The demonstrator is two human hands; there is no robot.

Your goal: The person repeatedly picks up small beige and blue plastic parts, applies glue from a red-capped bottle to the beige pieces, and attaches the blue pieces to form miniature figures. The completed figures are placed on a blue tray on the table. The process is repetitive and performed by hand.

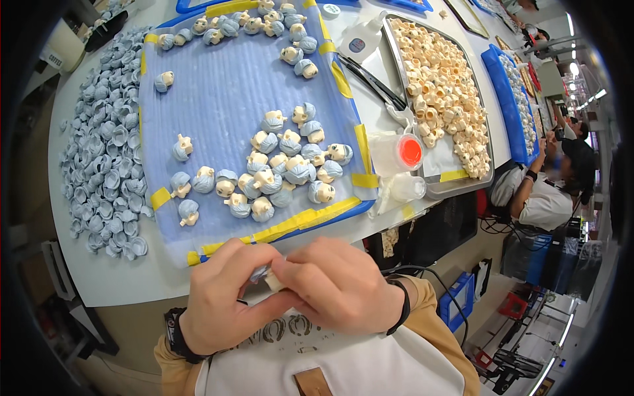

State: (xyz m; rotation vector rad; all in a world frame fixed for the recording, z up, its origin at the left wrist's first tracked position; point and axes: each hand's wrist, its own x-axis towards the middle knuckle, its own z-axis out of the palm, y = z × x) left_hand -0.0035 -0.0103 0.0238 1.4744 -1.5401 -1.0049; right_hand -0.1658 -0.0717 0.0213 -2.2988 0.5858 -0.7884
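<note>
Close to my body, just off the table's front edge, both hands meet around a small doll head (273,282) with a light blue hair piece on it. My left hand (221,290) is closed, pinching the blue side. The fingertips of my right hand (347,284) press against the cream part. Most of the head is covered by my fingers. Ahead of my hands lies a blue-lined tray (218,119) edged with yellow tape. Several doll heads with blue hair (300,171) are clustered on its right half, others along its far edge.
Loose blue hair shells (105,158) are heaped on the left. To the right, a metal tray (490,155) holds cream head pieces; beside it are black tweezers (373,82), a white bottle (362,38) and a jar with a red-orange centre (409,152). A co-worker (548,191) sits farther right.
</note>
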